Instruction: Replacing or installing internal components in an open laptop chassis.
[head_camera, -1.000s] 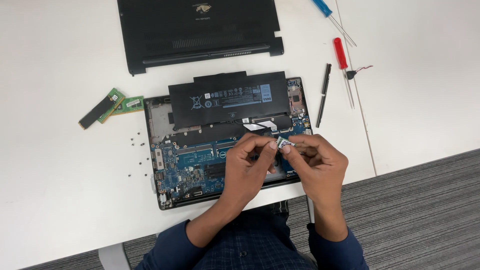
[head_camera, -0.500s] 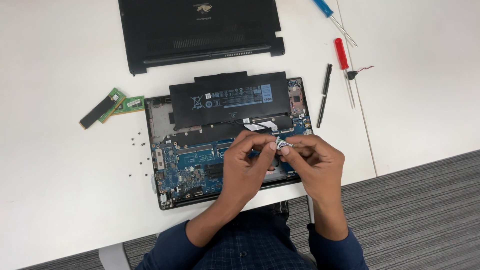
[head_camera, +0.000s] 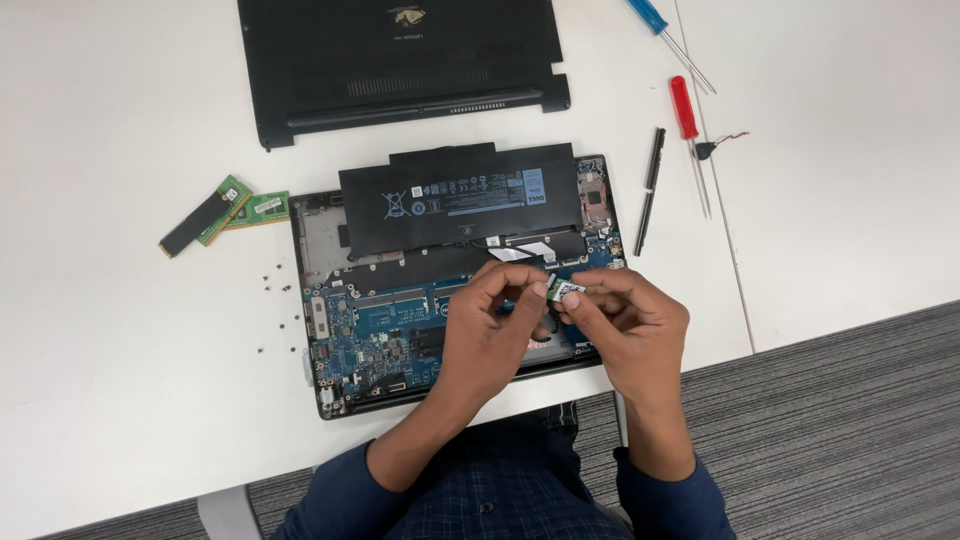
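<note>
An opened laptop base lies on the white table, its blue circuit board and long black battery exposed. Above the board's right half, my left hand and my right hand meet fingertip to fingertip. Between them they pinch a small card, white-labelled with a bit of green showing. My hands hide the part of the board beneath them.
The black bottom cover rests at the back. Two green memory sticks and several loose screws lie left of the laptop. A black pen-like tool, a red screwdriver and a blue screwdriver lie to the right. The table's front edge is close.
Both hands hold nearly the same pose over the board; the small card has shifted only slightly between the fingertips.
</note>
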